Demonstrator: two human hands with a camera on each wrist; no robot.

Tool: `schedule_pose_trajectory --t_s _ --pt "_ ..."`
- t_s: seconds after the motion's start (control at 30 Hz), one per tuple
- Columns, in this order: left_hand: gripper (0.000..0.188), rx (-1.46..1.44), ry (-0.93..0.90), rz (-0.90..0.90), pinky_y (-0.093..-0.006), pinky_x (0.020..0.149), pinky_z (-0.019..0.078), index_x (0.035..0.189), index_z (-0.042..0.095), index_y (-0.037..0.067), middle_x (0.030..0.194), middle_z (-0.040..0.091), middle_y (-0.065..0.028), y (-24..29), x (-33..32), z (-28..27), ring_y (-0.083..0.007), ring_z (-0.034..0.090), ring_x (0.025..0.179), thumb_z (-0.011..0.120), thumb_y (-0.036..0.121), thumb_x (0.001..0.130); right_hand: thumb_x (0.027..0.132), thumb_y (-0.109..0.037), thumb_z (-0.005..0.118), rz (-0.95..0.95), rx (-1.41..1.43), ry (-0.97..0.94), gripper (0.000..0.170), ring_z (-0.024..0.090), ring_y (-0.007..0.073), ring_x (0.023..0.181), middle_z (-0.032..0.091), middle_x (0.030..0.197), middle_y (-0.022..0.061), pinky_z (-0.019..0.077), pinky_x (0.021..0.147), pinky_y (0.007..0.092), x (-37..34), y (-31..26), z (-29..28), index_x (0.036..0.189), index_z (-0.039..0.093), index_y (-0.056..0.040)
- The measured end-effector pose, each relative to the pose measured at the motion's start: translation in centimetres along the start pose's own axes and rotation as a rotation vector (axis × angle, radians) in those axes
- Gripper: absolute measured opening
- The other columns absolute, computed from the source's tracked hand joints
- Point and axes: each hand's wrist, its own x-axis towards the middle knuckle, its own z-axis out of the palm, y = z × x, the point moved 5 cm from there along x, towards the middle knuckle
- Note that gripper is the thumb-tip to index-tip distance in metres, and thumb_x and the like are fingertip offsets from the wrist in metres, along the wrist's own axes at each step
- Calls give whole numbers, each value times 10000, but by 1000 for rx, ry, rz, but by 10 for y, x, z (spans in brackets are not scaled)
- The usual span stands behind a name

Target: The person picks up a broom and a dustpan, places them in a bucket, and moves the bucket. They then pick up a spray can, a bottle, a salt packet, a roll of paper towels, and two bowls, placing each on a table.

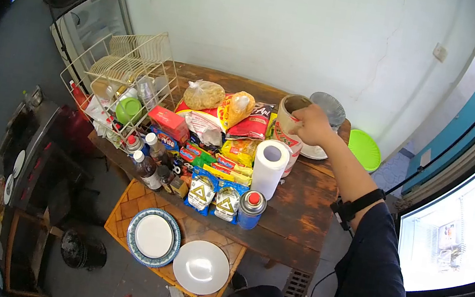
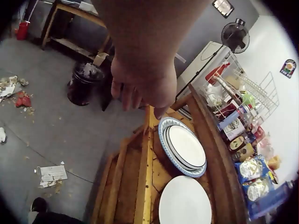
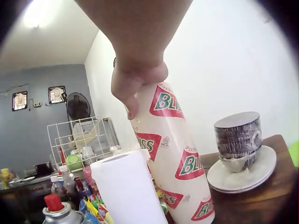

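My right hand (image 1: 314, 126) grips the top rim of a tall white tube printed with red and green BLISS logos (image 3: 175, 154). In the right wrist view the tube leans, and part of the fingers is hidden behind the wrist. A white paper towel roll (image 1: 267, 174) stands right beside the tube. Behind it, a wrapped stack of bowls (image 3: 238, 137) sits on white plates (image 3: 266, 170). My left hand (image 2: 142, 86) hangs low with loosely bent fingers and holds nothing, near the blue-rimmed plate (image 2: 163, 135) in the left wrist view.
Snack packs (image 1: 201, 191), bottles (image 1: 147, 172) and a spray can (image 1: 249, 215) crowd the wooden table (image 1: 306, 220). A wire dish rack (image 1: 167, 46) stands at its left end. Below, a lower wooden stand holds a large white plate (image 1: 201, 267).
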Motion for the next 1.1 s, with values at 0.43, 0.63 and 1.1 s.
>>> schedule_pose_trajectory --t_s 0.43,0.63,1.1 --pt "447 126 -129 -70 -341 751 402 1035 477 -5 951 541 -162 -52 -29 5 -262 515 858 499 349 763 603 -261 607 -33 48 174 309 452 295 917 519 933 135 367 799 367 -7 5 -3 813 562 -39" --pt "491 -82 63 -378 -323 617 441 968 477 -33 891 534 -170 -78 -89 -30 -261 546 716 656 265 621 640 -75 635 -40 318 786 432 423 246 981 412 1107 130 345 853 325 -72 -9 -24 1023 443 -21" --pt "519 -149 -460 -894 -327 816 376 1062 464 5 991 521 -185 -407 -417 102 -288 488 946 538 378 708 711 -105 561 -119 735 -897 122 523 166 628 537 736 97 431 558 265 -330 -379 215 790 532 -16"
